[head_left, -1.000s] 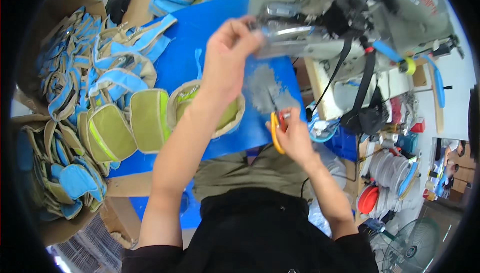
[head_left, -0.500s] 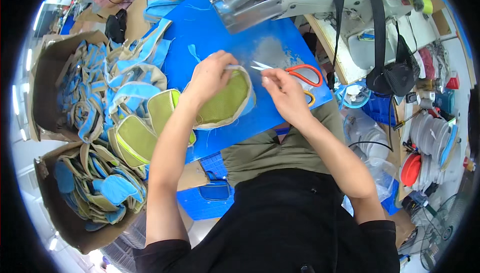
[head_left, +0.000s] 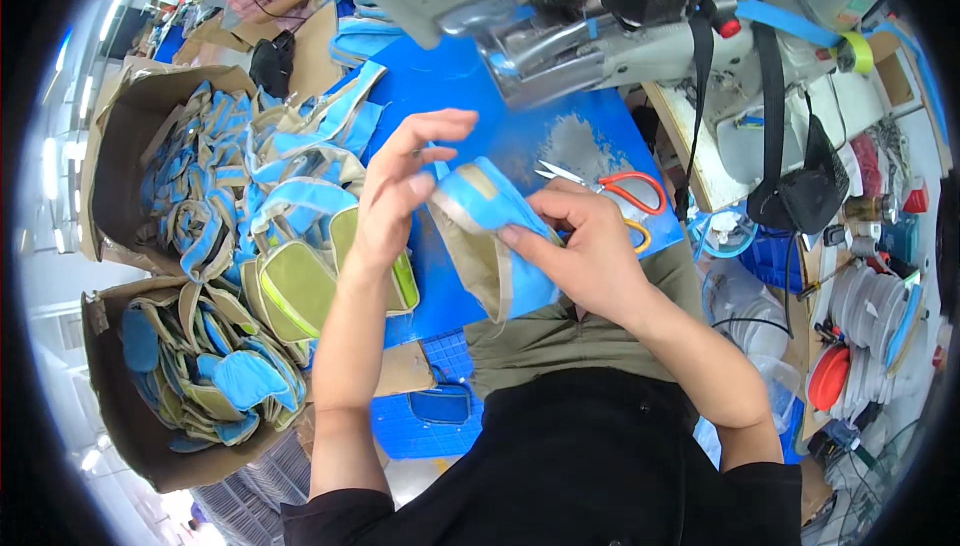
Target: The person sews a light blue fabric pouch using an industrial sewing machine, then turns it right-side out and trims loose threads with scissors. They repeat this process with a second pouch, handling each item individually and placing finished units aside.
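Blue side now showing, the fabric piece point(head_left: 480, 258) has come up over the bench point(head_left: 440, 298), pinched in my right hand's point(head_left: 597, 246) grip, freed of the scissors point(head_left: 599, 185) lying nearby. It looks soft, beige inside. My left hand point(head_left: 393, 191) spreads open; whether its thumb touches, I can't tell.

Right hand point(head_left: 598, 254) gripping a blue-and-beige fabric piece point(head_left: 487, 229). Left of the piece, left hand point(head_left: 391, 196), loosely spread; right, scissors point(head_left: 604, 185).
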Demonstrator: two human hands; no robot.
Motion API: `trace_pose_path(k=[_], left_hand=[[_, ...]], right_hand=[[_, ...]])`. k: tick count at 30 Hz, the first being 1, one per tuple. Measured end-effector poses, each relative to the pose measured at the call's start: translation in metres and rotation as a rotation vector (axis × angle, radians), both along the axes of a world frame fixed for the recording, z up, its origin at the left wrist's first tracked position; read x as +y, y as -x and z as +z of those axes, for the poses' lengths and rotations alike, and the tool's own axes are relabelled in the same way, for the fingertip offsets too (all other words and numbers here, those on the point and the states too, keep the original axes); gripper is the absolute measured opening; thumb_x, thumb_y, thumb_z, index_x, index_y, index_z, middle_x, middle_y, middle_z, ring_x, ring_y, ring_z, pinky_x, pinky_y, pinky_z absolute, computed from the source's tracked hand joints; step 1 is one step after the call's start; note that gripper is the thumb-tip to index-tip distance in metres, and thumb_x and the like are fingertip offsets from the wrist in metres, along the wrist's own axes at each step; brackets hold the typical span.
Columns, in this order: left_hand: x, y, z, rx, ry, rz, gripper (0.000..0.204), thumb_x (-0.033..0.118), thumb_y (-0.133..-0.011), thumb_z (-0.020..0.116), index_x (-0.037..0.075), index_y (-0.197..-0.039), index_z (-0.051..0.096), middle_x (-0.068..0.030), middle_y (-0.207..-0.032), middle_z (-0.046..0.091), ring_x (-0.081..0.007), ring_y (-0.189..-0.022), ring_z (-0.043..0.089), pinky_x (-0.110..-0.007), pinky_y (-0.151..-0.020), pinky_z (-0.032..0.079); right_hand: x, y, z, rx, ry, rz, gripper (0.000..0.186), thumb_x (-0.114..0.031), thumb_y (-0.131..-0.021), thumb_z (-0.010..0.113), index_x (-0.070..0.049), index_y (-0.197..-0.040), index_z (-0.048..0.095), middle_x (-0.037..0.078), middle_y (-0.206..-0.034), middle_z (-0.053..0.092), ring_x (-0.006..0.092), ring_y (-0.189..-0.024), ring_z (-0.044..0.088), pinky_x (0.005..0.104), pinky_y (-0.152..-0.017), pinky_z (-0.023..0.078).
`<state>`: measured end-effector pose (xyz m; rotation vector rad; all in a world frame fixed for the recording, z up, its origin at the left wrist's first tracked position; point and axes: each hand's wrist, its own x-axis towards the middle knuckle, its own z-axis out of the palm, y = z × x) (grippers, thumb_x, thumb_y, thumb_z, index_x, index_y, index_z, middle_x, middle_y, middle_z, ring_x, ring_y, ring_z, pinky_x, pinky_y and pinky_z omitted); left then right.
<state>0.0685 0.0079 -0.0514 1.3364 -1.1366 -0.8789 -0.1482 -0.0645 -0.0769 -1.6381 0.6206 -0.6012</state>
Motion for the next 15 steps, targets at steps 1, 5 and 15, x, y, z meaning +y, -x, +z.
trace_pose_path(k=[1,5,15], left_hand=[[-0.007,0.003,0.012,0.021,-0.058,-0.039,0.024,0.016,-0.087,0.066,0.001,-0.105,0.064,-0.0134,-0.119,0.065,-0.0222,-0.119,0.058,-0.038,-0.103,0.044],[-0.012,-0.006,0.017,0.097,-0.211,-0.222,0.027,0.027,-0.096,0.068,0.004,-0.109,0.065,-0.0043,-0.108,0.065,-0.0129,-0.101,0.059,-0.028,-0.090,0.045],[-0.045,-0.010,0.012,0.387,0.037,-0.096,0.029,0.014,-0.098,0.066,0.003,-0.123,0.056,-0.0036,-0.103,0.064,-0.0105,-0.090,0.061,-0.025,-0.078,0.049]], right_hand=[[-0.001,0.002,0.006,-0.015,0.029,0.000,0.016,-0.015,-0.084,0.078,-0.004,-0.095,0.076,0.008,-0.075,0.060,0.0197,-0.065,0.056,0.0350,-0.061,0.044],[-0.004,0.000,0.020,-0.076,-0.020,-0.010,0.019,-0.011,-0.085,0.080,-0.003,-0.101,0.076,0.004,-0.078,0.063,0.0118,-0.068,0.056,0.0292,-0.062,0.044],[-0.020,-0.009,0.030,-0.298,-0.632,0.008,0.023,-0.014,-0.095,0.075,0.000,-0.113,0.072,0.001,-0.088,0.073,0.0013,-0.072,0.062,0.0192,-0.057,0.048]])
